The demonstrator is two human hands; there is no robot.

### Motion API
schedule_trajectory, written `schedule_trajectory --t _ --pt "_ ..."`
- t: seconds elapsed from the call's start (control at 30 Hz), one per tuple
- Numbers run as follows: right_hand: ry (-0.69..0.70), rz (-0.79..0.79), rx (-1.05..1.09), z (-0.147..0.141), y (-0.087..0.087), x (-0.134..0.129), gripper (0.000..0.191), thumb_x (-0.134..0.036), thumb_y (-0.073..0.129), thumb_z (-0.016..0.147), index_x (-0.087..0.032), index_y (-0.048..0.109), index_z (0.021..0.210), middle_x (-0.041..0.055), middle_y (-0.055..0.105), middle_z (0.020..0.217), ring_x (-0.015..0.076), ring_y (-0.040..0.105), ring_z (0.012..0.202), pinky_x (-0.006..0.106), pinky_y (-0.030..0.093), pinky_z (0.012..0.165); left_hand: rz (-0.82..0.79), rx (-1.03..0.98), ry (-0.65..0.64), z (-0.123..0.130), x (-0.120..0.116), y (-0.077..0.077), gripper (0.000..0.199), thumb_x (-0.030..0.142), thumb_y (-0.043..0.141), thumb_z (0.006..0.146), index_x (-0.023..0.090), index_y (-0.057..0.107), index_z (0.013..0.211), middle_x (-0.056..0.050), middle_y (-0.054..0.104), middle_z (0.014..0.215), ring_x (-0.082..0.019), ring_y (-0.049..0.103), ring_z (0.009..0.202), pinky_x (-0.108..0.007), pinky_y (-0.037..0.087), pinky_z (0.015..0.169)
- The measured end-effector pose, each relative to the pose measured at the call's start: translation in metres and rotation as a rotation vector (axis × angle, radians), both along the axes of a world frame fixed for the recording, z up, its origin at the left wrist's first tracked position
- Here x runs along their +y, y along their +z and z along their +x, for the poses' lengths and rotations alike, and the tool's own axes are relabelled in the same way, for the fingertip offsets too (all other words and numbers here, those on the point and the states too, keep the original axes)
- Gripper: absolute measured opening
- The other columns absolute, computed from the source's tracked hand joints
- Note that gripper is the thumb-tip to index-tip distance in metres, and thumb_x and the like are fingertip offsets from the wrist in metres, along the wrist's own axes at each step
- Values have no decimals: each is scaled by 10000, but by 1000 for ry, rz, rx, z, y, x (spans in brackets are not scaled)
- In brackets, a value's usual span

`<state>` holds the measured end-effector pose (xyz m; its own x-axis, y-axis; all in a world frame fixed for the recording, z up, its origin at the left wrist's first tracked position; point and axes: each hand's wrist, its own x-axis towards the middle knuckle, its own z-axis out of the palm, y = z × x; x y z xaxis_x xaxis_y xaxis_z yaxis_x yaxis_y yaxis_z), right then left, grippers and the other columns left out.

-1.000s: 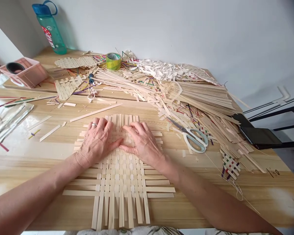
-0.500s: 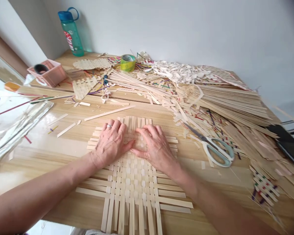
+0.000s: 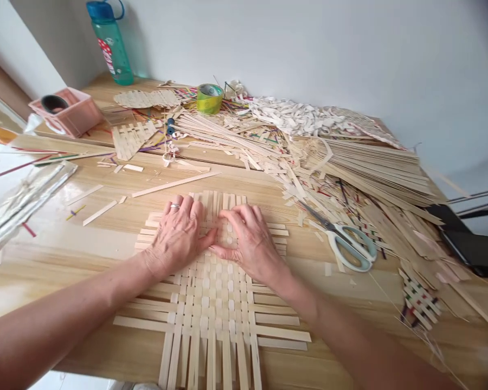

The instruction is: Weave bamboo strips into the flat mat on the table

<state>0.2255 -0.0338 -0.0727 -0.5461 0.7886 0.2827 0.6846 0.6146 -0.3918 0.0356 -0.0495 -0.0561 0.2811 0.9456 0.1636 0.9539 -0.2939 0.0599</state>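
A mat woven from pale flat strips (image 3: 213, 295) lies on the wooden table, its loose strip ends sticking out on all sides. My left hand (image 3: 181, 230), with a ring on one finger, rests on the upper left of the weave, palm down, fingers spread with the thumb pointing inward. On the upper right of the weave is my right hand (image 3: 248, 235), its fingers bent and apart, thumb and index finger touching the strips. The two thumbs nearly meet over the middle. Neither hand has anything gripped in it that shows.
White-handled scissors (image 3: 352, 246) lie right of the mat. Behind are piled strips (image 3: 366, 162), a tape roll (image 3: 210, 98), a pink basket (image 3: 79, 116) and a teal bottle (image 3: 116, 51). A black phone (image 3: 475, 249) lies at the right edge.
The view has shifted slightly, so most things appear a little further left. Both hands keep nearly the same pose and place on the weave.
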Motion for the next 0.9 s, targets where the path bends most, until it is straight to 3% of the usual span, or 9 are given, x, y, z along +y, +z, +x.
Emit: schedule_trajectory --t 0.53,0.9 --pt "-29 -56 0 -1 1 0 554 -620 712 797 -179 604 1113 104 576 1077 277 458 987 422 417 901 36 30 -6 1 2 -4 337 473 562 914 136 549 939 -144 557 945 -326 498 911 -458 455 796" --pt "-60 -29 -15 -4 4 -3 519 -495 799 761 -179 608 1125 114 593 1090 290 508 992 428 433 901 63 -31 -128 3 1 -3 90 261 582 913 186 596 961 -118 595 968 -310 538 942 -423 462 787"
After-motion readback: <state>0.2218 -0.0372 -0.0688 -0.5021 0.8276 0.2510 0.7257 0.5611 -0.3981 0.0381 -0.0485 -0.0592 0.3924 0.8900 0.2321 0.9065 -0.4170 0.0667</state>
